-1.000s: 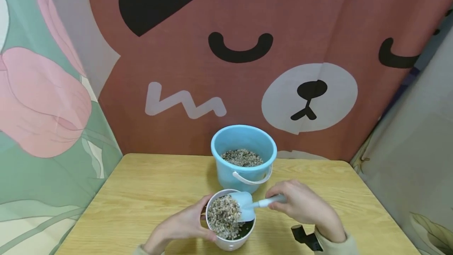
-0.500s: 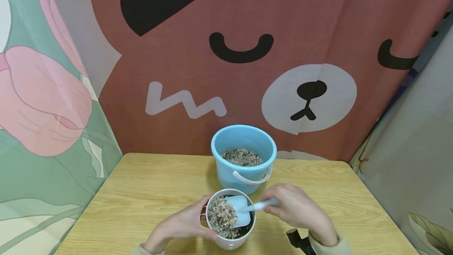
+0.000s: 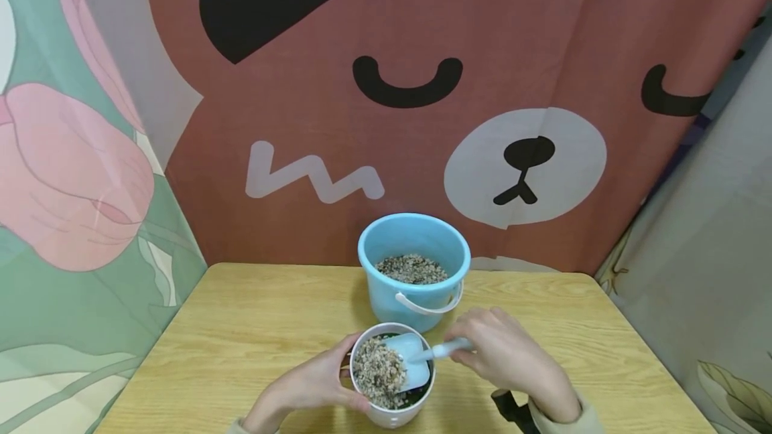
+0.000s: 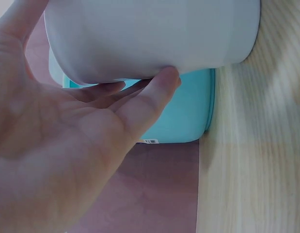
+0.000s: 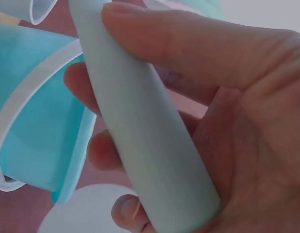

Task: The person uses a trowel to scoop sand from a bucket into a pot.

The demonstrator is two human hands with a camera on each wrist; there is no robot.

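A white pot (image 3: 395, 414) stands near the table's front edge, with pale grit (image 3: 376, 372) heaped on its left side and dark soil showing on its right. My left hand (image 3: 322, 377) holds the pot by its left side, thumb at the front and fingers behind; the left wrist view shows the fingers against the pot wall (image 4: 150, 34). My right hand (image 3: 503, 350) grips the handle (image 5: 140, 121) of a light blue scoop. Inside the pot, the scoop's blade (image 3: 411, 360) lies with its edge against the grit.
Directly behind the pot stands a light blue bucket (image 3: 386, 293), part filled with similar grit, its white handle (image 3: 429, 308) hanging in front. Wooden tabletop (image 3: 265, 320) extends to both sides. A curtain with a printed bear (image 3: 410, 166) hangs behind the table.
The scoop and my right hand have shifted left and slightly down, bringing the blade deeper over the pot. During the last half second they barely move. My left hand keeps its hold on the pot.
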